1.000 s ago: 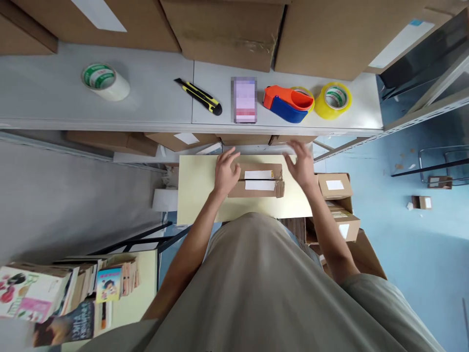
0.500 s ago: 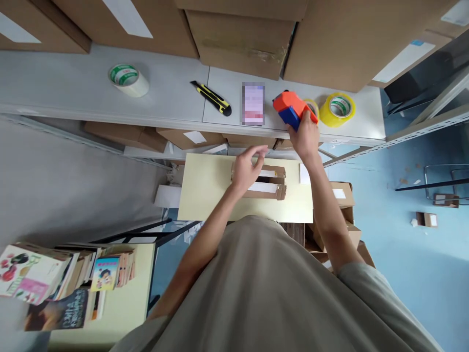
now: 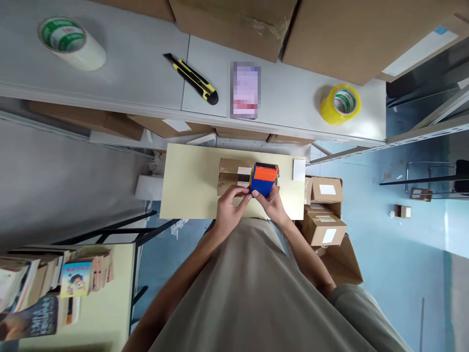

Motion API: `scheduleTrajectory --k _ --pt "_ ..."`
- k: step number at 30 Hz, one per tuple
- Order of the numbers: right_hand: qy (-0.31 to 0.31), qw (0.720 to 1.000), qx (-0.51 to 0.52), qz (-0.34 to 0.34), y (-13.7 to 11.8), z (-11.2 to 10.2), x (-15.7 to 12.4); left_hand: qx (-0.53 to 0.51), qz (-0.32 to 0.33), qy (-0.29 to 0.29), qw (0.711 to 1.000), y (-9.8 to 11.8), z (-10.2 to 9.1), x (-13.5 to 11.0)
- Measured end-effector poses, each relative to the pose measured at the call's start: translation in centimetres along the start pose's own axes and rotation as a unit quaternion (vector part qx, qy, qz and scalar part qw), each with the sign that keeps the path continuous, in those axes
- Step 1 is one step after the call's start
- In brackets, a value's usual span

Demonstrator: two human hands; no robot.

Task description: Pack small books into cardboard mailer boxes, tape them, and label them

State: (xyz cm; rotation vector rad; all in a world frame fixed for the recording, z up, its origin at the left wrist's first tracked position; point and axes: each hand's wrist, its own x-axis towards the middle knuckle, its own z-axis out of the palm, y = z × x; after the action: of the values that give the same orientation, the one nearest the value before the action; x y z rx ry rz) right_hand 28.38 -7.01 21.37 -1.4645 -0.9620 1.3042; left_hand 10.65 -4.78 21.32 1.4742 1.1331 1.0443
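Observation:
Over the pale table [image 3: 190,181], my right hand [image 3: 274,205] grips an orange and blue tape dispenser [image 3: 263,181], its dark toothed edge facing away from me. A bit of yellow tape roll shows at the dispenser's left side. My left hand [image 3: 230,208] is at the dispenser's lower left corner, thumb and forefinger pinched together; what lies between them is too small to make out. Beneath the dispenser lies a long cardboard box [image 3: 229,171], partly hidden by it and by my hands.
On the grey shelf [image 3: 128,73] ahead are a white tape roll [image 3: 88,51], a yellow-black utility knife [image 3: 194,80], a blurred-out phone-like rectangle [image 3: 245,90] and a yellow tape roll [image 3: 326,110]. Large cartons [image 3: 330,39] stand behind. Stacked boxes [image 3: 326,227] are right, books [image 3: 40,278] left.
My right hand has brought the tape dispenser from the shelf down over the box on the table. My left hand, apart from it before, has closed its fingertips beside the dispenser.

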Motion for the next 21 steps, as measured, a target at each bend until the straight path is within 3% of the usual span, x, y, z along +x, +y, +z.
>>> scheduleTrajectory --k 3,11,16,19,21 --pt "-0.003 1.000 0.011 0.014 0.6 0.5 -0.2 0.002 -0.019 0.005 1.000 -0.3 -0.3 -0.3" --pt "-0.047 0.997 -0.053 0.043 0.9 0.5 -0.1 0.049 -0.046 -0.096 0.993 -0.7 -2.5 0.6" --pt "-0.127 0.972 -0.187 0.064 -1.7 -1.1 0.4 -0.037 -0.136 -0.081 0.987 -0.8 -5.0 3.6" --pt "-0.189 0.945 -0.258 0.060 -3.5 -2.0 0.6 -0.124 -0.188 -0.120 0.967 -0.6 -6.6 6.2" --pt "-0.225 0.928 -0.291 0.056 -4.5 -2.3 0.7 -0.127 -0.192 -0.144 0.962 -0.4 -7.3 7.5"
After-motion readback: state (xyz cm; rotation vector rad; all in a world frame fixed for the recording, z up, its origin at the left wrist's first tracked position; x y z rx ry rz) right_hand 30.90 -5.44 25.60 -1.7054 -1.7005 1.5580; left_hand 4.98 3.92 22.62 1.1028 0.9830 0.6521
